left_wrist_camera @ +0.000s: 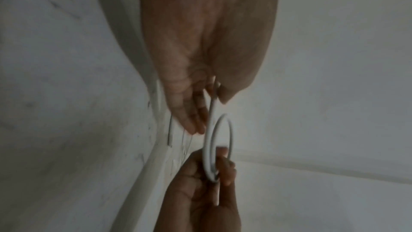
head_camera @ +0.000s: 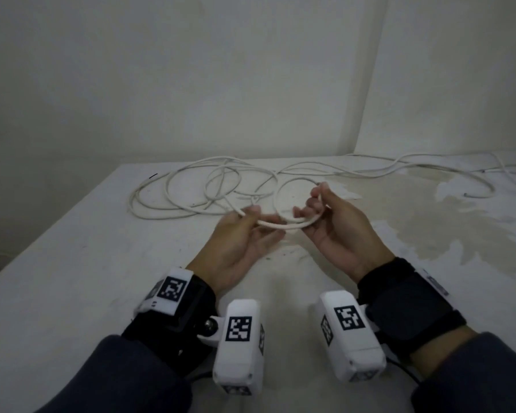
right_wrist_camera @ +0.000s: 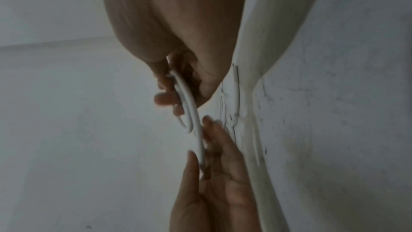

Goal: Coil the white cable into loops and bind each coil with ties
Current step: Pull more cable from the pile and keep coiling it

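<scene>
A long white cable (head_camera: 273,225) lies in loose tangles across the far half of the white table (head_camera: 72,263). I hold a small loop of it above the table's middle. My left hand (head_camera: 265,222) pinches the loop's near strand between the thumb and the fingers under it. My right hand (head_camera: 310,201) curls its fingers round the loop's right side. In the left wrist view the cable (left_wrist_camera: 208,147) runs from my left hand (left_wrist_camera: 209,98) into my right hand (left_wrist_camera: 218,168). The right wrist view shows my right hand (right_wrist_camera: 176,91) gripping two strands (right_wrist_camera: 194,112), with my left hand (right_wrist_camera: 205,147) below.
The rest of the cable trails off past the table's right edge (head_camera: 489,171). A short dark sliver (head_camera: 153,175) lies near the far left corner. A stained, peeling patch (head_camera: 444,228) covers the right side. White walls close the back and right.
</scene>
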{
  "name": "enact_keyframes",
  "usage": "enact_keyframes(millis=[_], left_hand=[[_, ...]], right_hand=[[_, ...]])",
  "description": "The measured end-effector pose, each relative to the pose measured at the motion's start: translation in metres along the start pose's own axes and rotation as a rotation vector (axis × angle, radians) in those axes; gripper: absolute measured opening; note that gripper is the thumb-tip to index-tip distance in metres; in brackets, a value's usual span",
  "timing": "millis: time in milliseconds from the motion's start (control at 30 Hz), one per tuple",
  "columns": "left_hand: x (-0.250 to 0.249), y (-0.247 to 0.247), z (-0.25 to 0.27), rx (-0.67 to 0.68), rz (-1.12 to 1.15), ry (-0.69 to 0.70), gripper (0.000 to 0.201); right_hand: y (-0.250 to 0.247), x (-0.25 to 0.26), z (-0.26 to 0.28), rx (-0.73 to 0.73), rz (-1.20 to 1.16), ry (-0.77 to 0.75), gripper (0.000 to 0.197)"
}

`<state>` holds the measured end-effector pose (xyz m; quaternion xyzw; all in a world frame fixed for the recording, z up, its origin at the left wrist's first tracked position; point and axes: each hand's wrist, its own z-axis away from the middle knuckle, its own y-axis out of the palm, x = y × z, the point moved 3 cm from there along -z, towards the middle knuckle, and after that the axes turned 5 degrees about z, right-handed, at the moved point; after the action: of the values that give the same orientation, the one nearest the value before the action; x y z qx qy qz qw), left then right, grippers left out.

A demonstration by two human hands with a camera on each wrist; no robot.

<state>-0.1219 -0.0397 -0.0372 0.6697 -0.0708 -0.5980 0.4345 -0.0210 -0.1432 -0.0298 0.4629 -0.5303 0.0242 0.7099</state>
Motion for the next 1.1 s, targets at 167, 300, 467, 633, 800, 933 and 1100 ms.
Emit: enact_keyframes(millis=[167,300,467,633,800,933,1100], left_hand=[[-0.008,-0.004,-0.002,-0.031,-0.096,0.137,0.016],[-0.008,0.001,0.004,0.055,-0.245,0.171,0.023],[-0.007,0.007,0.007,0.123,-0.325,0.130,0.025],[-0.006,0.011,0.008,0.174,-0.295,0.057,0.026],[-0.004,0.017,0.011,0.226,-0.552,0.113,0.024],[-0.004,0.017,0.011,0.214,-0.673,0.200,0.024],[-0.007,0.015,0.008,0.146,-0.700,0.292,0.029]], right_hand=[[0.001,0.001,0.002,0.032,0.165,0.017,0.032],[0.005,-0.001,0.007,0.110,0.375,0.058,0.029],[0.008,0.000,0.012,0.165,0.453,0.050,0.031],[0.008,0.002,0.014,0.183,0.463,-0.006,0.033],[0.011,0.003,0.017,0.221,0.602,-0.105,0.030],[0.013,0.002,0.017,0.225,0.615,-0.117,0.030],[0.015,0.004,0.016,0.240,0.512,-0.032,0.019]])
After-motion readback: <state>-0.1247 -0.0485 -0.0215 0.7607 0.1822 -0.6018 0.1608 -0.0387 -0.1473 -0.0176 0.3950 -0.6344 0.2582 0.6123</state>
